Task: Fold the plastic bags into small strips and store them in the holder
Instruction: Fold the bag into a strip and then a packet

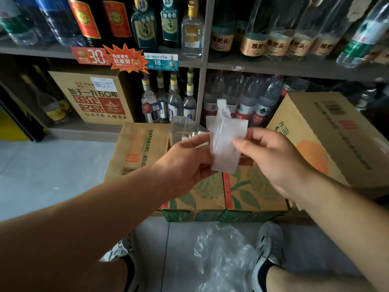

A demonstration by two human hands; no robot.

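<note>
Forearms (105, 218) are extended from the lower corners, above shoes (269, 245) planted on the tiled floor (52, 165). Between the shoes a loose bag (223, 256) lies crumpled and unfolded, presumably placed within reach as the next piece.

One folded bag (226, 148) is held up between the hands. It is flattened to a short, wide band, with its handle end standing above the fold.

- Left hand (187, 163): grip closed on the band's left edge, fingers curled round it.
- Right hand (273, 159): grip pinched on the right edge with thumb and fingertips.

The band is held in the air, clear of everything, most likely so that it can be creased or turned over again. It is judged too wide as yet to pass for a small strip.

Holder (181, 129), a clear ribbed cup, is stood on a cardboard box (248, 190) just behind the left hand, near enough for a short drop-in. White pieces beside its rim may be strips already stored, but this cannot be told for certain. Shelf (294, 67) stocked with bottles (248, 95) is noted behind and is not involved.
</note>
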